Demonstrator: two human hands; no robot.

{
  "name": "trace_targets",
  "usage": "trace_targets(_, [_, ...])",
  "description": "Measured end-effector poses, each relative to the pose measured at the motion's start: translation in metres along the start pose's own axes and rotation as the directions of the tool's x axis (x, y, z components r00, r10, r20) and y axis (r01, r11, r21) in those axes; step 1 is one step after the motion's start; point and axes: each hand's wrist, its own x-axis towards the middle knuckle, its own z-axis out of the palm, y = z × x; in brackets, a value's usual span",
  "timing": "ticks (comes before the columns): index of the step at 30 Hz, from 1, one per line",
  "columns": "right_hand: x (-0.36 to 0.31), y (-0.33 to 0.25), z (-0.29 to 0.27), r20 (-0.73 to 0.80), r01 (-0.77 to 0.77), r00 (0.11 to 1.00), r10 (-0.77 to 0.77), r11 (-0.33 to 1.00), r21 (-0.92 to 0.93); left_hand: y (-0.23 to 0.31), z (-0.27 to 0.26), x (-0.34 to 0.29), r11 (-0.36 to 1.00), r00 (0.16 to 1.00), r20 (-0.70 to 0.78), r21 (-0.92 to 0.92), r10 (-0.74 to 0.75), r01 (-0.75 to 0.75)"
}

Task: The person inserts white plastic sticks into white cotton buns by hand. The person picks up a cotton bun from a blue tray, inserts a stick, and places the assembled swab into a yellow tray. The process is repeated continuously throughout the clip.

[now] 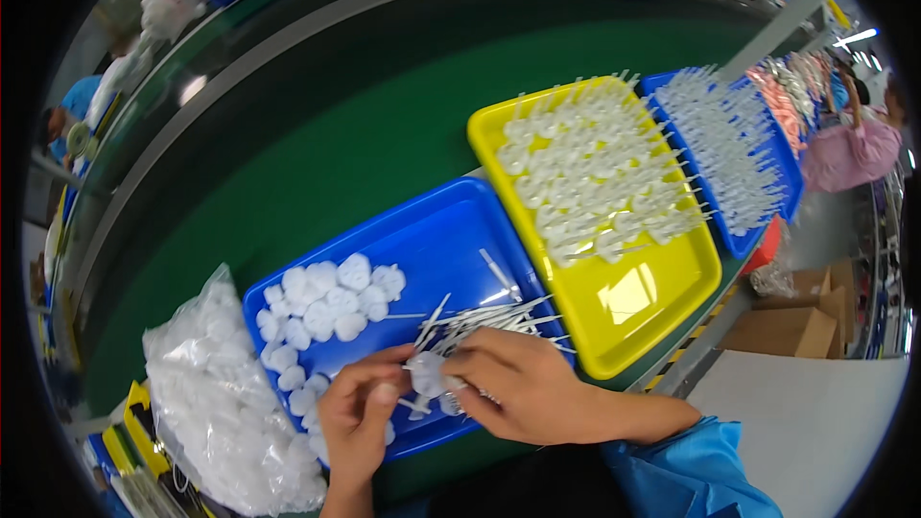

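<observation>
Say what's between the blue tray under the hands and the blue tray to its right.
Head view: the yellow tray lies between them, partly filled with white stemmed pieces.

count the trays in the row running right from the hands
3: a blue tray beneath the left hand and right hand, a yellow tray to its right, and a second blue tray right of that. Any stacked underneath would be hidden.
</observation>
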Motion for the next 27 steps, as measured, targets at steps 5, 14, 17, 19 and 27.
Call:
trace_targets(5, [-0.035,0.02,-0.064,-0.29,-0.362,0.903,0.317,0.925,-0.116,0.03,-0.004,0.017,0.505,0.943,0.108,0.822,0.316,-0.263])
trace_targets(14, [-0.05,0.07,-0.067,-0.437,-0.549,0.801,0.41,0.793,-0.263,0.021,-0.01,0.044,0.054,0.952,0.143,0.985,0.272,-0.164])
trace_targets(17, [-0.051,0.069,-0.069,-0.433,-0.515,0.823,0.368,0.804,-0.297,0.019,-0.009,0.038,0.107,0.938,0.106,0.983,0.329,-0.148])
trace_targets(19, [-0.059,0.066,-0.076,-0.465,-0.485,0.824,0.325,0.829,-0.279,0.017,-0.008,0.035,0.146,0.927,0.096,0.976,0.363,-0.159])
trace_targets(27, [-0.061,0.072,-0.085,-0.389,-0.493,0.851,0.353,0.791,-0.363,0.015,-0.013,0.027,0.304,0.886,0.031,0.933,0.463,-0.191])
